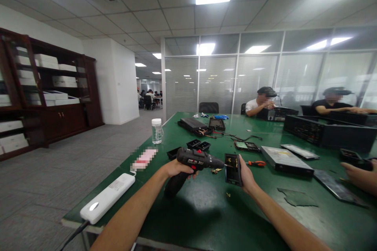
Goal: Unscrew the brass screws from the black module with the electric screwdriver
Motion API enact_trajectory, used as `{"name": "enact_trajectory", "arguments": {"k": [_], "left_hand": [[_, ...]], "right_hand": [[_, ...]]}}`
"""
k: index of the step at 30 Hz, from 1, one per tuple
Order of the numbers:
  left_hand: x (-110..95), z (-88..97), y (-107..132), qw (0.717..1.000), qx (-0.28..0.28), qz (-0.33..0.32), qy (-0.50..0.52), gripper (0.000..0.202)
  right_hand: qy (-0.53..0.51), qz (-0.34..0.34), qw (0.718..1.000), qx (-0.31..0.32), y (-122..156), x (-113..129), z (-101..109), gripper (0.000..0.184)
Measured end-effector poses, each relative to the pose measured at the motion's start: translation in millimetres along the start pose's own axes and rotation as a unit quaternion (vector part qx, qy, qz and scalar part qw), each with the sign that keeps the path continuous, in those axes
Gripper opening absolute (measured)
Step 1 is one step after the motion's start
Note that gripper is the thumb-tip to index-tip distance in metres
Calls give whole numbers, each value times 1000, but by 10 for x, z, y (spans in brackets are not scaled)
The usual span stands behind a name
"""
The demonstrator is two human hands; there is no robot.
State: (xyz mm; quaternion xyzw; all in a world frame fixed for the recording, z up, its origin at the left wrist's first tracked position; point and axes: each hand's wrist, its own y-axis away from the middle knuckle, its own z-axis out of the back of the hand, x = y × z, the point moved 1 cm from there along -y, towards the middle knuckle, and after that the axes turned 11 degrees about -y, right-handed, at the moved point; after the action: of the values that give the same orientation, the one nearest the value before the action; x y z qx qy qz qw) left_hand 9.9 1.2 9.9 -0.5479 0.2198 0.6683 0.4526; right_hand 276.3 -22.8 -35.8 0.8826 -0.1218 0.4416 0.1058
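Note:
My left hand (176,168) is wrapped around the grip of a black cordless drill (194,157), which points to the right. The drill's bit reaches into a small black plastic housing (229,177) with brass-coloured parts inside. Gripped upright in my right hand (246,174), that housing has its open side turned to the drill. Below them on the green table (203,204) lie small brass pieces (216,171). Similar black housings (198,144) sit behind the drill. An orange-handled screwdriver (257,163) rests just beyond my right hand.
On the left are a white power strip (108,196) and a clear bottle (157,132). A metal drive (285,160), a circuit board (246,146) and a black case (194,126) lie further off. Another person's hand (361,174) is at the right; two people sit behind computer cases (330,131).

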Motion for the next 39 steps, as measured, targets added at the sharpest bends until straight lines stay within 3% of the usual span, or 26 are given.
{"name": "enact_trajectory", "arguments": {"k": [39], "left_hand": [[-18, -3, 1, 1000, 10, -7, 2, 25]], "right_hand": [[3, -16, 1000, 9, 15, 9, -12, 41]]}}
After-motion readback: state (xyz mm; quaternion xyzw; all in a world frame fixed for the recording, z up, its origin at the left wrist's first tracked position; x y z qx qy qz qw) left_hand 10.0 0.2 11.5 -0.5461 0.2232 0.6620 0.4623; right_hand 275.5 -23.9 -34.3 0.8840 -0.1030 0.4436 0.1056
